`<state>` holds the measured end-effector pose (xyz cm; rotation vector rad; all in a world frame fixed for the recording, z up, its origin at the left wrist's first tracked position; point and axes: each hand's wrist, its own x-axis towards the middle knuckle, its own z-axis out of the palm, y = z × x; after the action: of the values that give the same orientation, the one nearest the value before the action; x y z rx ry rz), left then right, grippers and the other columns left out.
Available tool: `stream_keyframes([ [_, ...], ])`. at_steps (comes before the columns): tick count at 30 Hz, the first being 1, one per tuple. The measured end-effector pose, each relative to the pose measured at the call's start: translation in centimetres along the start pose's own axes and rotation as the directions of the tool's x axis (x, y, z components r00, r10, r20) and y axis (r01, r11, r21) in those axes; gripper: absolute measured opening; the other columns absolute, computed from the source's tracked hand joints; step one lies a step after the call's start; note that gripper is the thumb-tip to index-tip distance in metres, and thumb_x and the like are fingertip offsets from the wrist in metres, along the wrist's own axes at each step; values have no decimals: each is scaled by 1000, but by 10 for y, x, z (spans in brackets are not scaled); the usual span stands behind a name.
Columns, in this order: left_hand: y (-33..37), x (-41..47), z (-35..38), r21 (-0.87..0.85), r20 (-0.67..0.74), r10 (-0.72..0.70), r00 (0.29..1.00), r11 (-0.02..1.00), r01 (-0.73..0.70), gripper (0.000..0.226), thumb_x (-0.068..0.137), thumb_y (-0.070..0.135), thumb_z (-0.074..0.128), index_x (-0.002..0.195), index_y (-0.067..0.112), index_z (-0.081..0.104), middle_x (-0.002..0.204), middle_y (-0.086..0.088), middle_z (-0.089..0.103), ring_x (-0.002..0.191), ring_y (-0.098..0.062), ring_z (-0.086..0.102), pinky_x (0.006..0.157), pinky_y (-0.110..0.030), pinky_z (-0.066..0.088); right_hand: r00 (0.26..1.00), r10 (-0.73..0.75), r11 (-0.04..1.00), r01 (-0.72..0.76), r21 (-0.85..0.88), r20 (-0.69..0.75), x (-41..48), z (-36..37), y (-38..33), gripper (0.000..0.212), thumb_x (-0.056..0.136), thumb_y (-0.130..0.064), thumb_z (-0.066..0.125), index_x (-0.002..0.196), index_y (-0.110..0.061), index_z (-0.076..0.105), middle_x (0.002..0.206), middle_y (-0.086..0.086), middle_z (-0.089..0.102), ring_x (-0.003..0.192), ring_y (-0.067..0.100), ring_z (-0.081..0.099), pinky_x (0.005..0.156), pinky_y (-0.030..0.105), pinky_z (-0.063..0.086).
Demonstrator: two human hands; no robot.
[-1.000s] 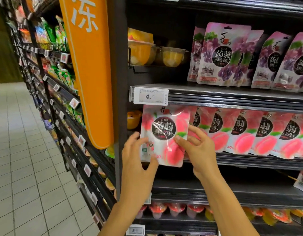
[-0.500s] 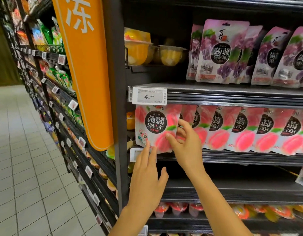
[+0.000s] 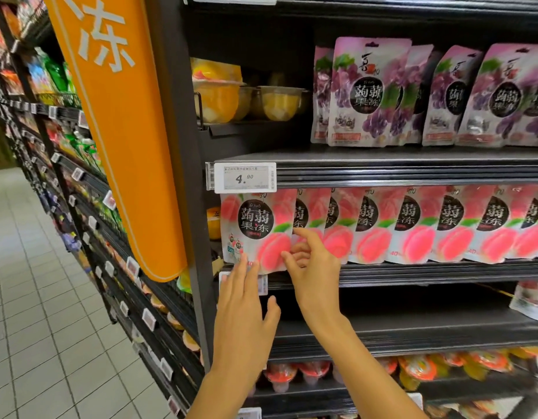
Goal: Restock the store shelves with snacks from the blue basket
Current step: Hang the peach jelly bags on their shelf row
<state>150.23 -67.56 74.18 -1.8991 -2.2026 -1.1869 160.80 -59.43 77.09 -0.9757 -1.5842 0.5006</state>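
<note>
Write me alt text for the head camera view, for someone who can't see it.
Two bare hands, left hand and right hand, touch the lower edge of a pink peach jelly pouch standing at the left end of a row on a dark store shelf. Purple grape pouches fill the shelf above, over a 4.90 price tag.

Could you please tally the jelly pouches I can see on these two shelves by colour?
Pink peach pouches: 8
Purple grape pouches: 6
Total: 14, counting overlapped ones and those cut off at the right edge.
</note>
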Motion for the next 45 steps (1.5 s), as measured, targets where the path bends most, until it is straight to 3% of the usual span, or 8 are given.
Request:
stream_keyframes([
  [5, 3, -1, 1, 19, -4, 5, 1000, 1000, -5, 69, 99, 40, 46, 156, 25, 9, 164, 11, -5, 148, -5, -10, 115, -20, -9, 1000, 3, 998, -1, 70, -21, -5, -5, 7, 35, 88, -10, 73, 117, -24, 61, 83, -14, 65, 78, 1, 65, 66, 11, 52],
  [10, 6, -1, 1, 95, -40, 12, 999, 995, -8, 63, 94, 30, 59, 151, 16, 34, 161, 1, 22, 149, -17, 15, 120, -32, 5, 999, 24, 992, -21, 123, -28, -8, -14, 10, 29, 88, -13, 72, 109, -31, 60, 85, -11, 66, 75, 4, 64, 65, 11, 51],
  [13, 5, 2, 1, 121, -59, 13, 998, 993, -6, 61, 88, 24, 68, 143, 11, 46, 154, -5, 38, 142, -25, 31, 121, -45, 21, 999, 36, 992, -33, 118, -23, -10, -19, 13, 22, 90, -16, 70, 108, -26, 63, 85, -12, 66, 75, 4, 64, 65, 11, 51],
  [18, 12, 4, 4, 33, -103, -26, 994, 999, 30, 54, 87, 24, 67, 137, 12, 50, 150, -6, 41, 141, -27, 32, 116, -51, 30, 997, 70, 994, -67, 91, -31, -13, -34, 23, 20, 91, -13, 68, 110, -18, 68, 89, -11, 67, 80, 2, 63, 67, 11, 51],
  [28, 49, 3, 23, -167, -124, 126, 984, 975, -146, 40, 90, 15, 60, 129, 16, 56, 138, 3, 49, 134, -17, 37, 114, -42, 33, 965, 190, 982, -187, 34, -179, -5, -76, 44, 18, 93, -26, 64, 110, -21, 67, 81, -12, 67, 72, 2, 63, 65, 13, 49],
  [33, 61, 8, 39, -222, -26, 149, 989, 963, -151, 45, 95, 19, 56, 139, 25, 50, 156, 12, 33, 144, -11, 23, 120, -38, 25, 946, 286, 953, -297, -59, -153, 11, -79, 48, 24, 95, -38, 60, 114, -24, 63, 74, -7, 71, 78, 8, 67, 73, 35, 53],
  [36, 65, 11, 45, -289, 13, 106, 994, 952, -98, 44, 96, 21, 55, 140, 28, 49, 159, 17, 22, 148, -9, 15, 121, -36, 22, 936, 317, 917, -344, -201, -153, 16, -74, 50, 21, 95, -44, 57, 109, -29, 63, 66, -12, 70, 79, 5, 66, 74, 32, 50],
  [45, 71, 9, 54, -277, 19, 149, 989, 951, -138, 37, 95, 22, 54, 131, 28, 55, 152, 21, 34, 143, -3, 21, 117, -37, 29, 912, 337, 869, -397, -295, -233, 19, -84, 60, 22, 96, -50, 53, 105, -34, 66, 72, -10, 69, 80, 9, 65, 63, 27, 33],
])
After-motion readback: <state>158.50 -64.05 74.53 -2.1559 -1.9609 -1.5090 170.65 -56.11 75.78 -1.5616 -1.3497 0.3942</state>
